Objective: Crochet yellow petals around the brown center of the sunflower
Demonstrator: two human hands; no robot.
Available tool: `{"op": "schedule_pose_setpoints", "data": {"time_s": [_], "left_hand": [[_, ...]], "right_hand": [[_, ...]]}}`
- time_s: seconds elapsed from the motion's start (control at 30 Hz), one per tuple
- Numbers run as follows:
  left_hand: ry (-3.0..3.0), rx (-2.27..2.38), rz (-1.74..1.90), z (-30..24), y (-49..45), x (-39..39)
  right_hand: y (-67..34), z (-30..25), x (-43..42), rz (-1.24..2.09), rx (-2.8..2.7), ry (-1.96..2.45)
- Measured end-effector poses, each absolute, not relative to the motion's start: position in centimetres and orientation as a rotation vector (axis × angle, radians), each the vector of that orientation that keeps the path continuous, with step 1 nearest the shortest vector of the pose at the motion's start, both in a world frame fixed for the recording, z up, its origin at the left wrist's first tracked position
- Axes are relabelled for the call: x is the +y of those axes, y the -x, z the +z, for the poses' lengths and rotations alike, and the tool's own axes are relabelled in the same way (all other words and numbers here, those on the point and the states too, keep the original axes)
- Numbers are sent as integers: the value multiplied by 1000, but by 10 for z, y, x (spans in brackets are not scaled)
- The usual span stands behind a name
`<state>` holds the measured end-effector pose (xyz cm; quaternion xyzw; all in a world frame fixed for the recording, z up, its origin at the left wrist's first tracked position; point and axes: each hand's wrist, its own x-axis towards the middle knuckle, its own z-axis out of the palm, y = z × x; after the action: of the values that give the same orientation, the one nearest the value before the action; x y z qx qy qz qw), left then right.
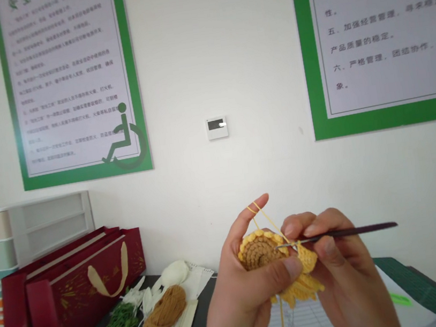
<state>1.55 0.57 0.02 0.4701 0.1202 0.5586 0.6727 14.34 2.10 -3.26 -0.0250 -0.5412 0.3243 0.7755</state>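
My left hand [247, 284] grips a round crochet flower [259, 252] with a brown centre and yellow petals, its thumb pressed on the front. Yellow yarn [266, 215] loops over my raised left index finger and runs down to the work. In my right hand [345, 259] is a crochet hook [357, 230] with a dark handle, pinched between thumb and fingers. The hook's thin metal end lies at the flower's upper right edge, by a yellow petal [307, 258]. A strand of yarn hangs below the flower. Part of the flower is hidden behind my left thumb.
At left stand dark red gift bags [77, 286] and a drawer unit [48, 225]. Brown yarn [166, 311], green yarn [120, 320] and white yarn [174, 272] lie on the dark table. Printed paper [301, 325] and a green cutting mat [422, 286] are under and beside my hands.
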Motion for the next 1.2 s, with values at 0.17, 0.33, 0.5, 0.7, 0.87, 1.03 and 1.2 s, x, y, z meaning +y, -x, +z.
{"op": "schedule_pose_setpoints", "data": {"time_s": [0.17, 0.33, 0.5, 0.7, 0.87, 1.03, 1.2], "left_hand": [[-1133, 369, 1295, 3, -13, 3], [-1247, 488, 1339, 3, -9, 3], [-1273, 513, 1345, 2, -7, 6], [-1322, 599, 1381, 0, -9, 7], [-1371, 668, 1432, 1, -11, 5], [-1382, 701, 1447, 3, -13, 1], [-1389, 705, 1468, 4, -14, -1]], "right_hand": [[-152, -33, 20, 726, -1199, 113], [-158, -33, 24, 572, -1224, 192], [-164, -33, 29, 482, -1305, 208], [-176, -31, 29, 453, -1451, 147], [-180, -28, 24, 232, -1530, 186], [-177, -23, 15, -60, -1603, 252], [-177, -24, 12, -153, -1606, 265]]}}
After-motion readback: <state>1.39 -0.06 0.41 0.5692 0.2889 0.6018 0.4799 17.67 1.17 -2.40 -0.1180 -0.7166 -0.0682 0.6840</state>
